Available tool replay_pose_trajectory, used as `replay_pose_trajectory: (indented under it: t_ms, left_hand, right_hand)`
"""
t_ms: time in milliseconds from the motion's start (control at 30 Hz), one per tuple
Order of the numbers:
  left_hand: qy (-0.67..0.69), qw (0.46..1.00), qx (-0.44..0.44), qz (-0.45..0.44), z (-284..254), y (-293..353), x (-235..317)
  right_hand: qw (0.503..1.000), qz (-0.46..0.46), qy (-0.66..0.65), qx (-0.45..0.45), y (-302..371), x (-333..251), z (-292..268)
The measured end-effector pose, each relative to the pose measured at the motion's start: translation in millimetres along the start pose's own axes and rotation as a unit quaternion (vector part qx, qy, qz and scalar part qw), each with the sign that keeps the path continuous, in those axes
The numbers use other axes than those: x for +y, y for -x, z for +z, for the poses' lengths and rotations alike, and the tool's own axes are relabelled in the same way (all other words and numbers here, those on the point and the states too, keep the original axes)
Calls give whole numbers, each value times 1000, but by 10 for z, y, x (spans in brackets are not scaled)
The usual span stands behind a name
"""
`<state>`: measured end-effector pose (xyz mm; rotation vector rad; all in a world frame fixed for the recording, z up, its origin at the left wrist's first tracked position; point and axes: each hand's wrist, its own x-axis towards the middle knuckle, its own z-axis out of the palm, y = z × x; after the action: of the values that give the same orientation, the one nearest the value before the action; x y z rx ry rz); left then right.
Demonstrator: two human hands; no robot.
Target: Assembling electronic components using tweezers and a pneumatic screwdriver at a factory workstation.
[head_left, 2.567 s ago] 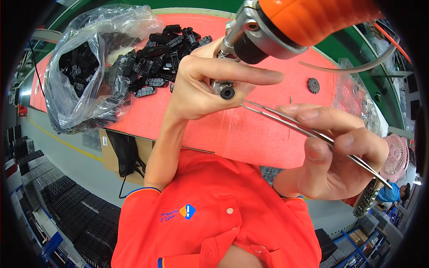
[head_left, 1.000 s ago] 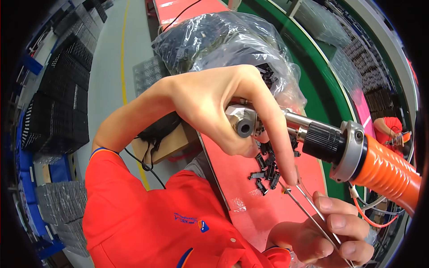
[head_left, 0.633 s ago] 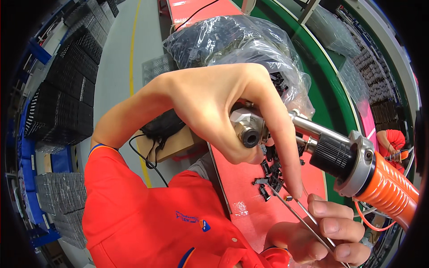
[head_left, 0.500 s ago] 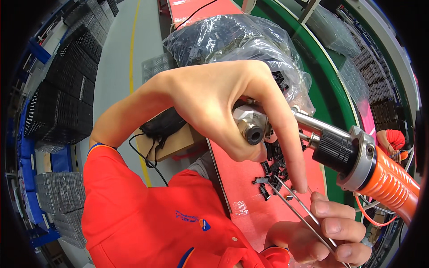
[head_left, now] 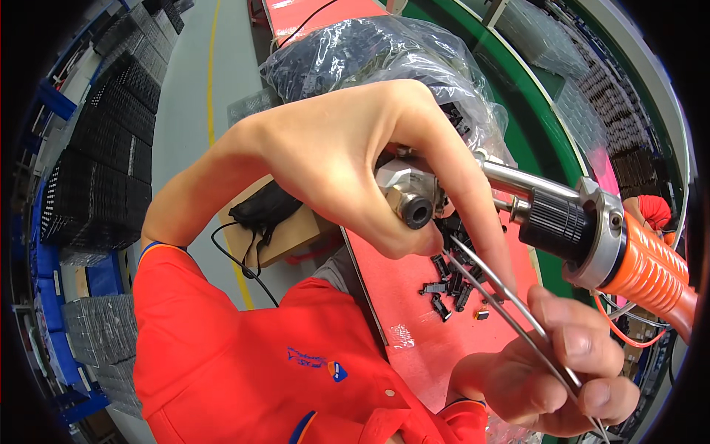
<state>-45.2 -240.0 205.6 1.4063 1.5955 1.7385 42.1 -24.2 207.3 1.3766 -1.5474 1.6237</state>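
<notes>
My left hand (head_left: 347, 163) is curled, thumb and index finger bent around a metal fitting (head_left: 407, 192) with a round dark port. Its other fingers are hidden behind the fitting. In my right hand (head_left: 569, 366), low on the right, is a pair of metal tweezers (head_left: 510, 307). The tweezers' tips lie slightly apart, close under my left thumb and index finger; whether anything small is between them I cannot make out. Beneath them, several small black plastic parts (head_left: 441, 285) lie loose on the pink work surface (head_left: 436, 359).
At right, an orange-sleeved device with a black knurled collar (head_left: 558, 224) and metal rods reaches toward my left hand. A large clear bag of black parts (head_left: 370, 59) lies beyond. A cardboard box (head_left: 288, 244) with a black pouch stands at left. Someone in red (head_left: 651, 211) is at far right.
The tweezers' tips have moved up, closer to my left thumb. My right hand has shifted slightly to the right. My left hand keeps its curl around the fitting.
</notes>
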Motion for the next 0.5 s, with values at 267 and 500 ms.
replay_pose_trajectory:
  t_ms: [267,500]
  left_hand:
    - [40,998,0,55,30,-28,-80]
    - [5,998,-25,64,-32,-30,-95]
  right_hand:
    - [966,-4,252,-66,72,5,-127]
    - [941,138,-10,-310,-369,-53,-435]
